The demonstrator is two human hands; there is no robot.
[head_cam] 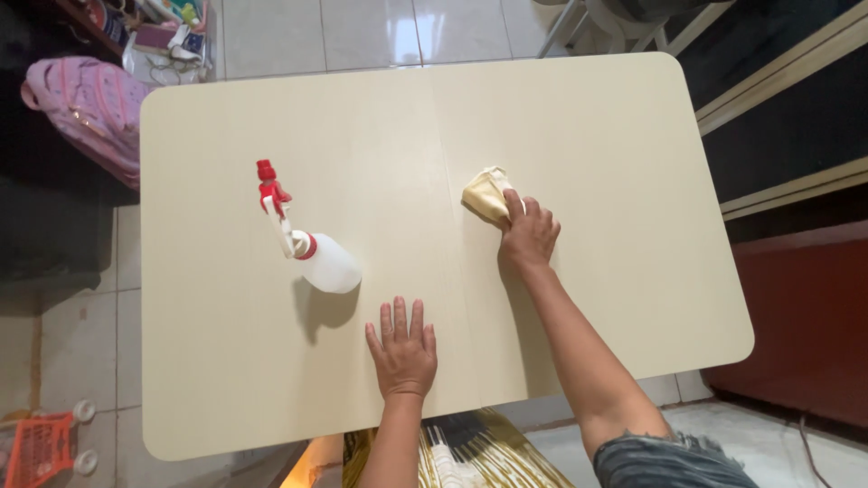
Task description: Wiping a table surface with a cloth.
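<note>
A white spray bottle (327,263) with a red trigger head stands on the cream table (633,136), unlabelled.

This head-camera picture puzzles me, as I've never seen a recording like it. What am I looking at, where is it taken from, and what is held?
There is no machine here. A person wears a camera on the head, so you look straight down at their own two arms reaching out from the bottom edge.

The surface is a pale table with rounded corners, standing on a tiled floor.

The right hand presses a folded yellowish cloth against the tabletop, fingers on top of it. The left hand lies flat and open on the table, holding nothing.

To the left of the hands stands a white spray bottle with a red trigger head; neither hand touches it.

Off the table, a pink bag sits at the upper left and a small orange toy cart at the lower left.
</note>
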